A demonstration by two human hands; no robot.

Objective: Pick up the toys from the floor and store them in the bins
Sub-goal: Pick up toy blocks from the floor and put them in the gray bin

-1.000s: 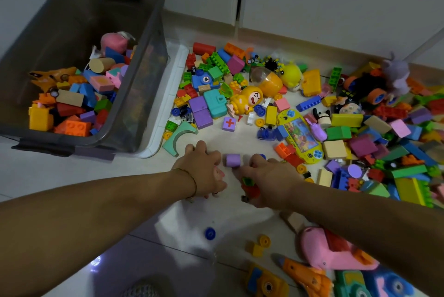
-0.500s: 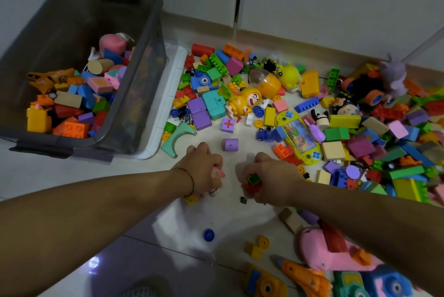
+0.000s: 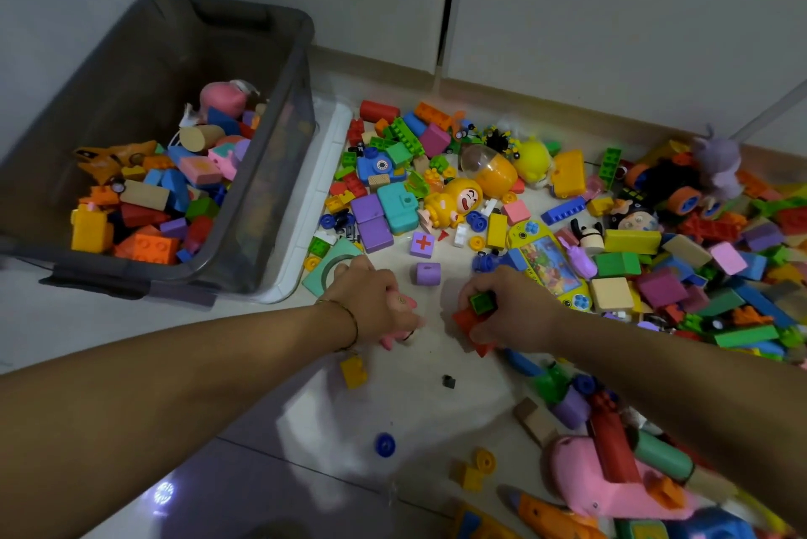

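**Desk:** Where are the toys lying?

**Me:** Most of the toys (image 3: 620, 241) are lying heaped on the floor (image 3: 415, 412), spreading from its far edge by the wall across to the right side. I'm already holding a few. My right hand (image 3: 513, 313) is curling round a green block (image 3: 482, 303) and a red block (image 3: 467, 320), low over the middle of the floor.

**Desk:** And the other hand?

**Me:** My left hand (image 3: 373, 305) is gripping a small pink toy (image 3: 401, 303). The fingers are wrapping it so closely that I can't tell what it is. The two hands are hanging near each other without touching. A purple cylinder (image 3: 428, 273) is sitting just beyond the gap between them, and a purple cube (image 3: 422, 244) with a red cross is lying right behind that.

**Desk:** Where's the bin standing?

**Me:** The grey bin (image 3: 279, 198) is standing at the far left of the floor on a white lid (image 3: 316, 206), with blocks already covering its bottom. A teal arch (image 3: 325, 274) is lying just past my left knuckles, beside the lid's edge.

**Desk:** Anything nearer to you?

**Me:** A yellow brick (image 3: 354, 371) is lying below my left wrist, a tiny black piece (image 3: 448, 382) is sitting beside it, and a blue wheel (image 3: 384, 445) is lying closer to the floor's near edge.
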